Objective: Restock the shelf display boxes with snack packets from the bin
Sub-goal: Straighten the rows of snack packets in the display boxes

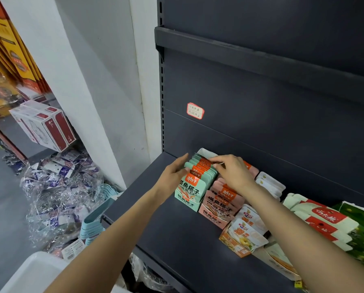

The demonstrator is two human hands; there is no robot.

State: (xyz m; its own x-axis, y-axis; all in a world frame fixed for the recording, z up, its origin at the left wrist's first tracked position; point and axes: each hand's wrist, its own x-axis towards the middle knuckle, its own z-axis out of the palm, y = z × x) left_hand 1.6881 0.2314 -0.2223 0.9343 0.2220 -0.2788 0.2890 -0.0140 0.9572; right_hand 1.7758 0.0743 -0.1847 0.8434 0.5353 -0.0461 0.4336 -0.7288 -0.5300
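Packets (200,172) stand in a row running near-to-far in the green box (187,203); left hand (172,176) flat against its left side, right hand (233,173) pinching the far packets.

Two hands: left hand (172,176), right hand (233,173); one green display box (187,203), one pink display box (214,215), one orange display box (233,243); one handwritten label (195,111)

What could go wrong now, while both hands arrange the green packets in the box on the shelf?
The green display box looks tightly packed; the right hand pressing at the back packets could crumple them or push the front packet out. The left hand steadies only the box's left side, so the box might slide into the pink display box touching it. The right forearm passes over the orange box and could knock it.
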